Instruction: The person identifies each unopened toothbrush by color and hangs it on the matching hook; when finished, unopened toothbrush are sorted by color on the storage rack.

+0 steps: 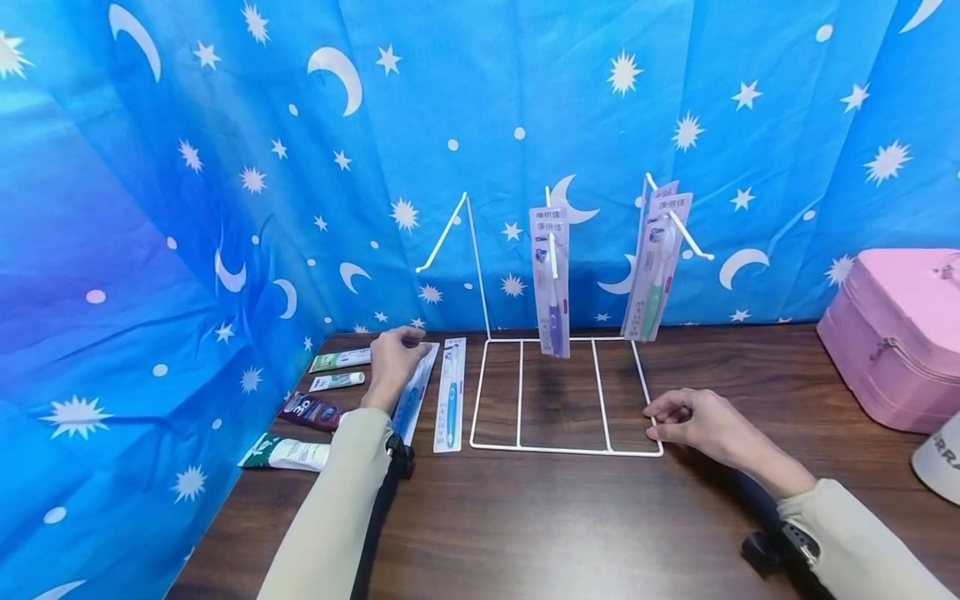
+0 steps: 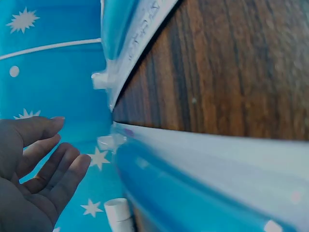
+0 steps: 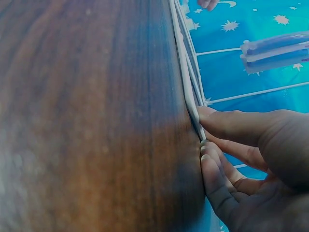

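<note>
My left hand [image 1: 395, 362] hovers over a packaged blue toothbrush [image 1: 411, 398], partly covering it. In the left wrist view the fingers [image 2: 72, 174] are loosely bent and hold nothing. A second packaged blue toothbrush [image 1: 451, 400] lies flat to the right of it. My right hand [image 1: 701, 425] pinches the base wire of a white wire display rack [image 1: 566, 451] near its front right corner. Packaged purple toothbrushes [image 1: 556, 321] hang from the rack's middle hook, and packaged green toothbrushes [image 1: 654, 300] from the right hook. The left hook [image 1: 441, 233] bears nothing.
Left of my left hand lie several tubes: a green and white tube [image 1: 288, 452], a dark tube [image 1: 311, 412], a small white tube [image 1: 337, 381] and another tube [image 1: 340, 359]. At right stand a pink case [image 1: 892, 333] and a white container [image 1: 941, 462]. A blue curtain [image 1: 480, 125] hangs behind.
</note>
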`<action>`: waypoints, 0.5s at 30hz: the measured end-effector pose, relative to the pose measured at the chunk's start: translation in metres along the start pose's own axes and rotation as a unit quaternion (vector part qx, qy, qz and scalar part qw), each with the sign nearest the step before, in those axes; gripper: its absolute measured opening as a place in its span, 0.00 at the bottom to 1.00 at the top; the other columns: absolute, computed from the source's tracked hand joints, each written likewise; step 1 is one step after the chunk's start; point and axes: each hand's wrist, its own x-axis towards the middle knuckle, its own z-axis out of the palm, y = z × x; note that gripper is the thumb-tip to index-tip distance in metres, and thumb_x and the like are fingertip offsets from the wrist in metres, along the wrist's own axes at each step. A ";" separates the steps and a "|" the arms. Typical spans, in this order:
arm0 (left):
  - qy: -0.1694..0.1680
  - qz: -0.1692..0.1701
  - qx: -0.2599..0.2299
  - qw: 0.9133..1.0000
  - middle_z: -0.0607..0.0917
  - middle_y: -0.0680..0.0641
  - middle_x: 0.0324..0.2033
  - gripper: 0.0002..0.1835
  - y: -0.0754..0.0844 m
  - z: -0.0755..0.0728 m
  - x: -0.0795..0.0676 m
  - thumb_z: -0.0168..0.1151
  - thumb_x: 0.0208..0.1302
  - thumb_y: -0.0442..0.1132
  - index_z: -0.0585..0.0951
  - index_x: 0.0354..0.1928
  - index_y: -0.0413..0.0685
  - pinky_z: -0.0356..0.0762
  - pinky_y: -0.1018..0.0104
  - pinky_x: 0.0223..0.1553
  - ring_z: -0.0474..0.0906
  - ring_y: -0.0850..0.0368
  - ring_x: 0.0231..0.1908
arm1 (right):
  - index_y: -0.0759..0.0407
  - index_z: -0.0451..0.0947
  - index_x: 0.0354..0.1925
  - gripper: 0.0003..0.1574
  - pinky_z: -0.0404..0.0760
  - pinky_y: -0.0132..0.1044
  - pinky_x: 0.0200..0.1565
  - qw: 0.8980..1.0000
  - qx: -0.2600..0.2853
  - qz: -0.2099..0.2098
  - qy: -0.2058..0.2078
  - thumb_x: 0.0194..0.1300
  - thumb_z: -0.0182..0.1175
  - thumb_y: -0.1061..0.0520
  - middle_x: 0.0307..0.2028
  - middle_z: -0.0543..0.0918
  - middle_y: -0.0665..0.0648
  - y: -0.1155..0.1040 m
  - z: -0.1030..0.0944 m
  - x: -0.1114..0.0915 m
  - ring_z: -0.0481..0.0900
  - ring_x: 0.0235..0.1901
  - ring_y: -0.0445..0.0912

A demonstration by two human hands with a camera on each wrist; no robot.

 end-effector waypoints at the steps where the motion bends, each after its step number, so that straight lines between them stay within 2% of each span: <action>1: -0.002 -0.012 -0.003 1.000 0.85 0.44 0.41 0.12 -0.001 0.001 0.001 0.67 0.63 0.38 0.85 0.47 0.43 0.77 0.55 0.45 0.80 0.49 0.43 | 0.57 0.84 0.39 0.13 0.70 0.33 0.28 1.000 0.001 -0.002 0.001 0.55 0.72 0.55 0.27 0.78 0.48 0.000 0.000 0.000 0.73 0.28 0.43; 6: -0.009 -0.054 0.001 0.998 0.85 0.42 0.42 0.12 -0.008 0.006 0.002 0.67 0.63 0.39 0.84 0.47 0.42 0.76 0.53 0.46 0.79 0.48 0.43 | 0.58 0.84 0.40 0.13 0.70 0.33 0.27 1.000 0.012 0.006 -0.008 0.56 0.72 0.55 0.27 0.78 0.49 0.000 0.001 0.001 0.72 0.27 0.44; 9: -0.015 -0.067 0.004 0.998 0.84 0.42 0.42 0.13 -0.013 0.009 0.003 0.67 0.62 0.39 0.84 0.47 0.42 0.76 0.53 0.47 0.78 0.48 0.43 | 0.58 0.84 0.40 0.13 0.70 0.33 0.28 1.000 0.010 0.014 -0.010 0.56 0.72 0.55 0.26 0.77 0.49 0.000 0.002 0.000 0.72 0.28 0.44; 15: -0.025 -0.085 0.004 0.996 0.85 0.42 0.42 0.12 -0.014 0.010 0.005 0.67 0.61 0.38 0.85 0.45 0.40 0.74 0.51 0.48 0.77 0.46 0.44 | 0.57 0.84 0.39 0.13 0.70 0.33 0.29 1.000 0.004 0.000 -0.003 0.56 0.72 0.54 0.26 0.77 0.49 0.001 -0.001 -0.002 0.72 0.28 0.44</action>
